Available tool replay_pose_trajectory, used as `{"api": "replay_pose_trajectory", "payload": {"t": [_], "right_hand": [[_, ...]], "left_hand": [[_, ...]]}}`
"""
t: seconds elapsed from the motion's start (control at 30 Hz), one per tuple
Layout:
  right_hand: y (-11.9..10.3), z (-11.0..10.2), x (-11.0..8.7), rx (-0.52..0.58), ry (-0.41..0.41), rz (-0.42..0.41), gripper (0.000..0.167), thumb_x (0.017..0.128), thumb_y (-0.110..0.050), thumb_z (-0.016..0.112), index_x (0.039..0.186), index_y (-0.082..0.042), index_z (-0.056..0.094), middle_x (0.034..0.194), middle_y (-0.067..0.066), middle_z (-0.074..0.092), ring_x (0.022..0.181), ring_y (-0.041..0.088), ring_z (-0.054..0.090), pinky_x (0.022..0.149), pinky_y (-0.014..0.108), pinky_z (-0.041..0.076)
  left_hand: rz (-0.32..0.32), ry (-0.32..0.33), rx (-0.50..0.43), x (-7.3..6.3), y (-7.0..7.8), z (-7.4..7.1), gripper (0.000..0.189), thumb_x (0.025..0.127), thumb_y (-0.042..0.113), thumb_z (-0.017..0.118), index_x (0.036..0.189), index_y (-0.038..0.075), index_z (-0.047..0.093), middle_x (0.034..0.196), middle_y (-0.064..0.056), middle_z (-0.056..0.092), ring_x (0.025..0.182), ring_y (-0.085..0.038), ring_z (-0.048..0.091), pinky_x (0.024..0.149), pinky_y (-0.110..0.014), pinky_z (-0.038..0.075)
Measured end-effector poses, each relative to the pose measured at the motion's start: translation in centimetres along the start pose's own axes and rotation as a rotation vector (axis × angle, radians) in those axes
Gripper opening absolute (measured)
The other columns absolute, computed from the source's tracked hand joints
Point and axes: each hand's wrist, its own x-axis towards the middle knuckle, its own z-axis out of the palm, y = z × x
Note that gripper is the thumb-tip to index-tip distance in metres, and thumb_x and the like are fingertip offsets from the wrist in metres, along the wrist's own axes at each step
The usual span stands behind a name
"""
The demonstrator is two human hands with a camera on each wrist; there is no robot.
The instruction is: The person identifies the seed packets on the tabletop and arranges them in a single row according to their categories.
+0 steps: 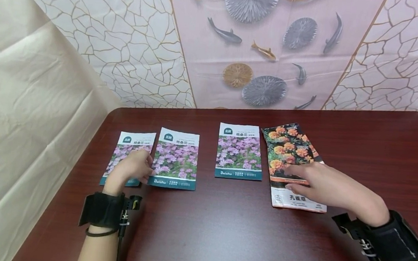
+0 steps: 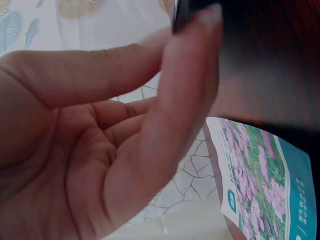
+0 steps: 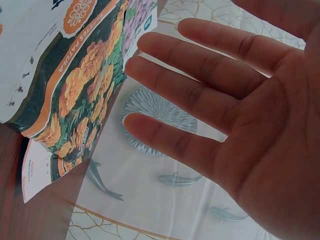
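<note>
My left hand (image 1: pixel 133 167) reaches over the leftmost purple-flower seed packet (image 1: pixel 118 159). Its thumb and index finger pinch the lower left edge of a second purple-flower packet (image 1: pixel 175 159); in the left wrist view the fingertips come together on a dark edge at the top. My right hand (image 1: pixel 326 183) hovers over two overlapping marigold seed packets (image 1: pixel 287 151), its thumb and fingers apart. Those fingers look straight and spread in the right wrist view, beside the orange-flower packet (image 3: pixel 85 85), with nothing in the palm.
A third purple-flower packet (image 1: pixel 240 151) lies flat left of the marigold ones. The dark red wooden table (image 1: pixel 221 234) ends at a patterned cloth (image 1: pixel 261 68) behind and a cream sheet (image 1: pixel 24 107) on the left. Both wrists wear black straps with cables.
</note>
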Motion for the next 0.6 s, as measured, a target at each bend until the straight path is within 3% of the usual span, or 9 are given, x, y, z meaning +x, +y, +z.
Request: {"api": "replay_pose_trajectory", "payload": {"t": [0.27, 0.37, 0.6], "right_hand": [[0.06, 0.16, 0.08, -0.008, 0.004, -0.012, 0.030, 0.088, -0.019, 0.061, 0.112, -0.001, 0.061, 0.095, 0.002, 0.065, 0.060, -0.005, 0.048, 0.058, 0.026, 0.045], [0.05, 0.17, 0.11, 0.009, -0.003, -0.011, 0.029, 0.088, -0.018, 0.061, 0.111, -0.001, 0.061, 0.092, 0.000, 0.065, 0.056, -0.003, 0.046, 0.055, 0.024, 0.043], [-0.34, 0.27, 0.16, 0.000, -0.031, 0.027, 0.038, 0.088, -0.018, 0.060, 0.120, 0.001, 0.056, 0.109, 0.011, 0.062, 0.070, 0.000, 0.054, 0.061, 0.027, 0.045]], "left_hand": [[-0.008, 0.016, 0.067, 0.40, -0.25, 0.33, 0.010, 0.082, -0.003, 0.063, 0.086, -0.007, 0.055, 0.075, -0.015, 0.055, 0.054, -0.019, 0.059, 0.054, -0.033, 0.052], [-0.013, 0.026, 0.092, 0.38, -0.26, 0.35, 0.011, 0.082, -0.003, 0.063, 0.085, -0.006, 0.053, 0.073, -0.014, 0.054, 0.053, -0.019, 0.058, 0.054, -0.034, 0.052], [-0.029, 0.052, 0.155, 0.28, -0.12, 0.47, 0.009, 0.082, 0.000, 0.064, 0.081, -0.003, 0.055, 0.070, -0.012, 0.056, 0.052, -0.018, 0.058, 0.054, -0.033, 0.050]]}}
